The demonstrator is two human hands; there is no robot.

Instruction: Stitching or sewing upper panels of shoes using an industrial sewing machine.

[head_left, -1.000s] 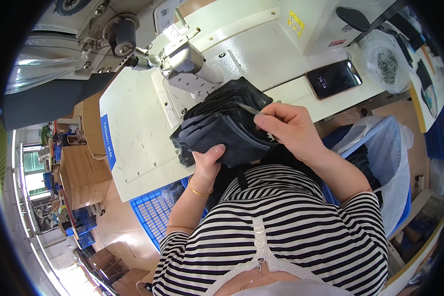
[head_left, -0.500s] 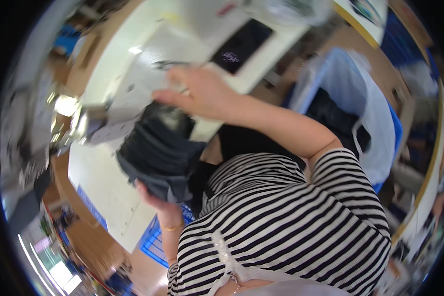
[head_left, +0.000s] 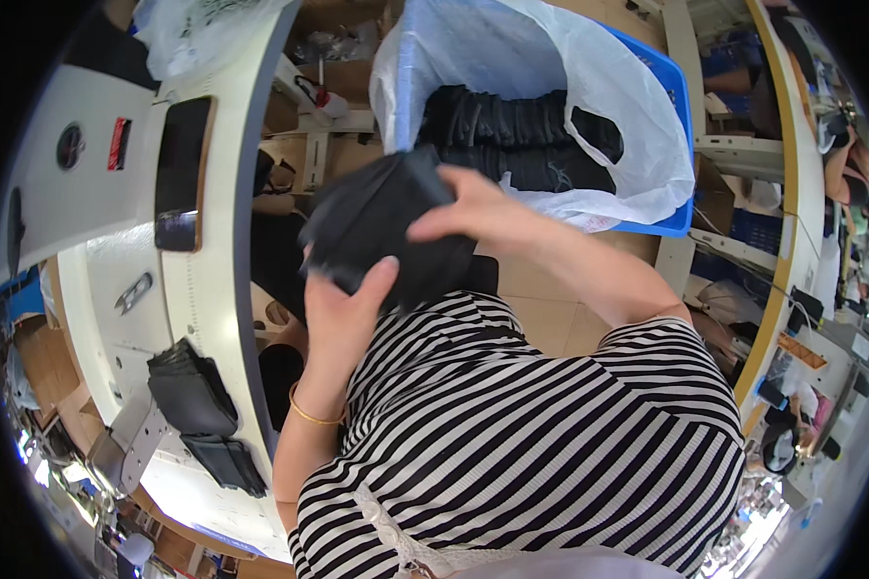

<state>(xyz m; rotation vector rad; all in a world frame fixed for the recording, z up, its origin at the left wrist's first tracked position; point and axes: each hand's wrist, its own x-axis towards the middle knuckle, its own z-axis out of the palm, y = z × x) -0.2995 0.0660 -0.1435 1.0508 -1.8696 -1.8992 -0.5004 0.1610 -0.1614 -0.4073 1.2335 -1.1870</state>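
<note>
Stack of dark pieces [head_left: 377, 217] sits between both hands above the lap, between the table and the lined crate. The left hand [head_left: 343, 309] is curled around its near edge, thumb on the upper face, fingers mostly hidden beneath; the right hand [head_left: 483, 207] is bent around the right edge, thumb pressed on the face. How firmly either squeezes I cannot tell. To handle it well, I'd press evenly from both sides, keep the layers squared and support the underside, as loose edges could fan out. It looks matt, near black and thick, its left edge layered and slightly blurred. Beyond lies a blue crate [head_left: 684, 106] with a white liner [head_left: 647, 154] and rows of black pieces [head_left: 502, 121]. On the white table [head_left: 230, 164] lie a phone [head_left: 182, 174], snips [head_left: 133, 292] and two small dark bundles [head_left: 193, 391]
</note>
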